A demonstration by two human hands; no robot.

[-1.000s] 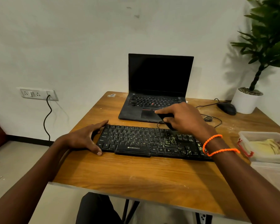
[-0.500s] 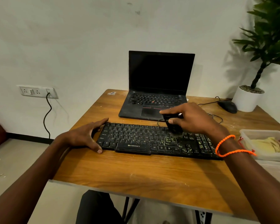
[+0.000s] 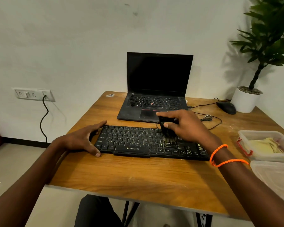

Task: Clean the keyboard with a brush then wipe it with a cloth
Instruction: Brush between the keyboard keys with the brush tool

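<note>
A black keyboard [image 3: 134,141] lies across the wooden table [image 3: 138,174]. My left hand [image 3: 82,140] grips its left end, thumb at the front edge and fingers round the back corner. My right hand [image 3: 185,125] holds a small black brush [image 3: 166,130] between thumb and fingers, bristles down on the keys right of the keyboard's middle. The right part of the keyboard is dusty, and my right wrist hides some of it. A yellow cloth [image 3: 267,145] lies in a clear plastic box [image 3: 246,136] at the table's right edge.
An open black laptop [image 3: 156,89] stands behind the keyboard. A black mouse [image 3: 226,108] with its cable and a white potted plant [image 3: 246,100] sit at the back right. A clear lid [image 3: 275,177] lies in front of the box. A wall socket [image 3: 33,94] is on the left.
My right hand has moved the brush a little along the keys near the keyboard's middle right. My left hand has stayed on the keyboard's left end.
</note>
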